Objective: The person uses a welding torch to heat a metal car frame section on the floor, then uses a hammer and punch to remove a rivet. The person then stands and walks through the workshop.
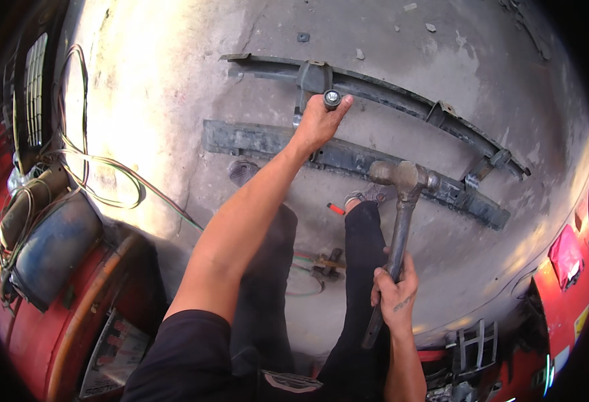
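My left hand (318,124) is closed around an upright round metal bar (333,98), seen end-on with a bright top. Its lower end is hidden by my hand, so I cannot tell whether it touches anything. Beneath lies a dark metal frame on the floor: a curved far beam (381,90) and a straighter near beam (247,137), joined by brackets (489,167). In my right hand (395,291) is a heavy sledgehammer (407,177), gripped along the lower part of its metal handle. Its head is raised and overlaps the near beam in view, apart from the bar.
Red and green hoses (123,174) loop over the floor at left, beside a red vehicle part with a dark rounded cover (56,248). A small orange-red object (335,209) lies near my right foot. Metal fittings (331,264) sit between my legs. Red bodywork (556,301) stands at right.
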Demonstrator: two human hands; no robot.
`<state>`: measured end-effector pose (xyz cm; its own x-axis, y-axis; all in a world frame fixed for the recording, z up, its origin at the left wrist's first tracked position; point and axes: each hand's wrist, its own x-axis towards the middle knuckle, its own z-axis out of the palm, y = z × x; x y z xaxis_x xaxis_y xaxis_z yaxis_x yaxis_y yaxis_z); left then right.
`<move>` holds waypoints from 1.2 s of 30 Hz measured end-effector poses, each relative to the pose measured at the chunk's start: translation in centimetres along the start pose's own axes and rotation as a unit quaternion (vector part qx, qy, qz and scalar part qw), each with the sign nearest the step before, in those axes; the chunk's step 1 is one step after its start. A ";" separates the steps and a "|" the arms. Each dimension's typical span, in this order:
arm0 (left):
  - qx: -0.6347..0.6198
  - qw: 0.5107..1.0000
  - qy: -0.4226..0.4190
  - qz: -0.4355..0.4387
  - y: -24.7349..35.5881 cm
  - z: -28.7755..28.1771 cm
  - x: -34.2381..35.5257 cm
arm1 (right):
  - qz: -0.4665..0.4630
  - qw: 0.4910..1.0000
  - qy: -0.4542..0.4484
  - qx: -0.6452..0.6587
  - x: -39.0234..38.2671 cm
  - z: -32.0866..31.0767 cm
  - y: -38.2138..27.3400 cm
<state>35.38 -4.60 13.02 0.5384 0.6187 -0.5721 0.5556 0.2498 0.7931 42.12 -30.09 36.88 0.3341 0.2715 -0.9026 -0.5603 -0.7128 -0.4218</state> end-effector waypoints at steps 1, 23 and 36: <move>0.003 1.000 -0.003 0.005 0.0 0.1 0.0 | -0.003 1.000 -0.001 0.002 0.1 0.0 0.1; -0.027 0.996 0.041 0.076 -1.9 2.9 -0.7 | -0.115 0.976 0.034 -0.184 6.1 3.9 -5.3; -0.003 1.000 0.010 0.029 -0.9 2.5 -0.5 | -0.596 0.773 0.198 -0.087 -5.7 0.0 -23.7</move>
<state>36.24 -6.97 12.06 0.5564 0.6467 -0.5217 0.5208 0.2178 0.8254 53.47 -14.77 52.00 0.7592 0.6088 0.2301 0.4239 -0.1942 -0.8846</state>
